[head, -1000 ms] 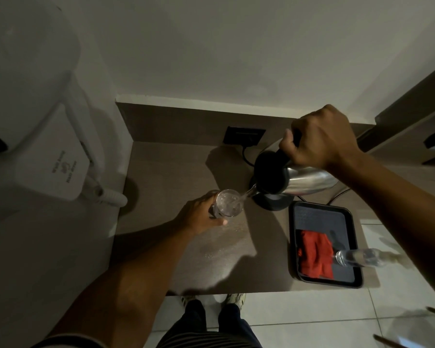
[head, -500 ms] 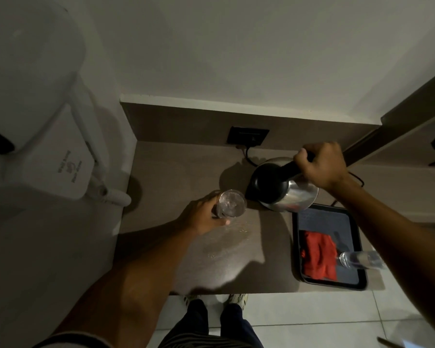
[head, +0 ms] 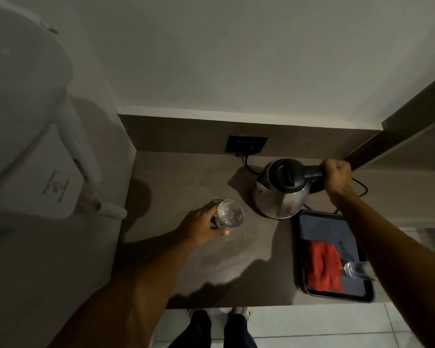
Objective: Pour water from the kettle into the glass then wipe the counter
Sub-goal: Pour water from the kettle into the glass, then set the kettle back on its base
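A steel kettle (head: pixel 280 194) with a black lid stands upright at the back of the brown counter (head: pixel 176 177). My right hand (head: pixel 337 179) grips its black handle. A clear glass (head: pixel 230 216) with water in it stands on the counter left of the kettle, and my left hand (head: pixel 201 228) wraps around its left side. Spilled water drops (head: pixel 226 257) glisten on the counter in front of the glass. A red cloth (head: pixel 323 266) lies in a black tray (head: pixel 312 217) at the right.
A second clear glass (head: pixel 355 270) lies in the tray beside the cloth. A black wall socket (head: pixel 246 144) with the kettle's cord sits at the back. A white wall-mounted appliance (head: pixel 30 136) hangs at the left. The counter's front edge is near my feet.
The kettle went from tilted and pouring into the glass to upright, and moved back and right onto the counter. My left hand stayed on the glass.
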Demonstrator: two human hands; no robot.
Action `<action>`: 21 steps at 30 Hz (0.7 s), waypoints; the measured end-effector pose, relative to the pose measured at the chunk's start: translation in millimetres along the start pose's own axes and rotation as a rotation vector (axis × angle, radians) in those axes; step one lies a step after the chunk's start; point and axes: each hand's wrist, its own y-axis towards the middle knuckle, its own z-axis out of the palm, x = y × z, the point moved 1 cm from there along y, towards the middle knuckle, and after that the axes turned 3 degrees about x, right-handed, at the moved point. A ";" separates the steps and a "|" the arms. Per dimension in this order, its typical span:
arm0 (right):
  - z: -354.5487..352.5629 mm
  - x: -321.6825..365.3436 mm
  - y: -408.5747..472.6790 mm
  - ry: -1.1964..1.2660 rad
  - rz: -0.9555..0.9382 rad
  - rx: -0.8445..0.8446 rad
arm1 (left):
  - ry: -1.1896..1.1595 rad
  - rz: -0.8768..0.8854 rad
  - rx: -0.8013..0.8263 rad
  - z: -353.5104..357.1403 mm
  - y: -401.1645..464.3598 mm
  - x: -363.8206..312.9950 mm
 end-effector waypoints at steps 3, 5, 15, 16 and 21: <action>-0.9 -12.1 5.7 0.025 0.015 0.031 | 0.004 0.005 -0.012 2.2 1.0 1.2; 0.3 -13.6 9.5 0.039 0.004 0.046 | 0.009 0.016 -0.023 3.3 1.4 1.4; 3.8 -9.8 25.3 0.003 -0.066 0.096 | 0.018 -0.016 -0.015 9.3 5.4 7.0; 2.3 -10.5 26.0 0.007 -0.064 0.084 | 0.014 -0.018 -0.019 9.3 5.8 7.6; -6.3 -15.6 29.3 0.037 -0.040 0.068 | -0.006 -0.013 -0.028 8.9 4.2 7.0</action>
